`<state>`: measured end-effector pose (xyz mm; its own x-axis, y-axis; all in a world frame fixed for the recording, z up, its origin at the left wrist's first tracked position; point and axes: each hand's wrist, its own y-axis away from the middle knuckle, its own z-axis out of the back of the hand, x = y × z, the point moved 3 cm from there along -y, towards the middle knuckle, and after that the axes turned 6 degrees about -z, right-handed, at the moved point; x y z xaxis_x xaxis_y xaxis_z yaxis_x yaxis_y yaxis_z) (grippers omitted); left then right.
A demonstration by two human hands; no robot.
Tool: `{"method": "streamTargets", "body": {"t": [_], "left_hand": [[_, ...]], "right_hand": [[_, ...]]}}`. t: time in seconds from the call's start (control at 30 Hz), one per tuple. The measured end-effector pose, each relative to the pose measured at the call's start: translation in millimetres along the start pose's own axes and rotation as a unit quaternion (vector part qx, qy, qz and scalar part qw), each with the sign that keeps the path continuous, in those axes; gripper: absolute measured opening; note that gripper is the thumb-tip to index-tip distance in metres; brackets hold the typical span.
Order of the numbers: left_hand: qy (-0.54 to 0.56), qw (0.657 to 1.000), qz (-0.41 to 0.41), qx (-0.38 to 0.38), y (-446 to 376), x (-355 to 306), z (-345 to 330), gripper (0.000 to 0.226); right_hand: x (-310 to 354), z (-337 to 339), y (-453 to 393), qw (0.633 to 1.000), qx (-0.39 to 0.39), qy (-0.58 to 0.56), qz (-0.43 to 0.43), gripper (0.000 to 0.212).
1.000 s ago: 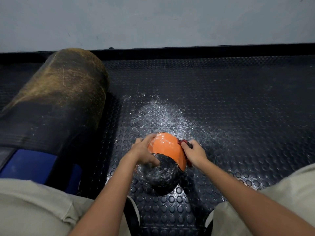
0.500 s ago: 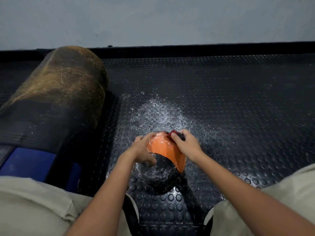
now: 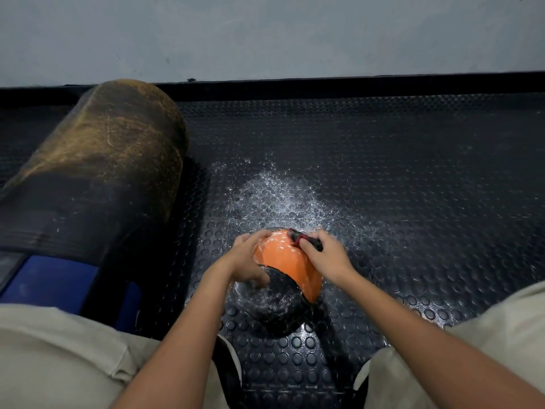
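A rounded object (image 3: 287, 268) stands on the studded black floor mat between my knees, orange on its upper right and rough black on its lower left. My left hand (image 3: 246, 259) grips its left side, fingers curled over the top and thumb on the black part. My right hand (image 3: 326, 256) pinches a small red and black scraping tool (image 3: 303, 239) and presses it on the upper orange surface. White dust or flakes (image 3: 283, 199) lie scattered on the mat just beyond the object.
A large dark cylinder (image 3: 97, 172) with a rusty brown end lies on the left over something blue (image 3: 47, 281). The black studded mat (image 3: 413, 172) runs to a grey wall (image 3: 265, 36) at the back. My knees in beige trousers (image 3: 501, 343) frame the bottom corners.
My right hand has slid the tool from the object's right side up and left onto its top. My left hand keeps the same hold. The object has barely moved.
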<state>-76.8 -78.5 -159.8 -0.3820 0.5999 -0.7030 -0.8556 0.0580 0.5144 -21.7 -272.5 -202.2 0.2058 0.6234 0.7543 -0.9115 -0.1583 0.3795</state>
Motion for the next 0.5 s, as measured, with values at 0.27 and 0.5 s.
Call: {"method": "streamTargets", "body": {"t": [0.27,0.5], "left_hand": [[-0.049,0.998,0.017,-0.02,3.6,-4.4,2.9,0.105],[-0.023,0.999,0.007,-0.032,-0.3,-0.2,2.7,0.103]], "right_hand": [[-3.8,-3.9,-3.8,0.999,-0.029,-0.014,-0.042,0.025],[-29.2,-1.6,-4.6,0.992,-0.011,-0.013,-0.125,0.031]]}}
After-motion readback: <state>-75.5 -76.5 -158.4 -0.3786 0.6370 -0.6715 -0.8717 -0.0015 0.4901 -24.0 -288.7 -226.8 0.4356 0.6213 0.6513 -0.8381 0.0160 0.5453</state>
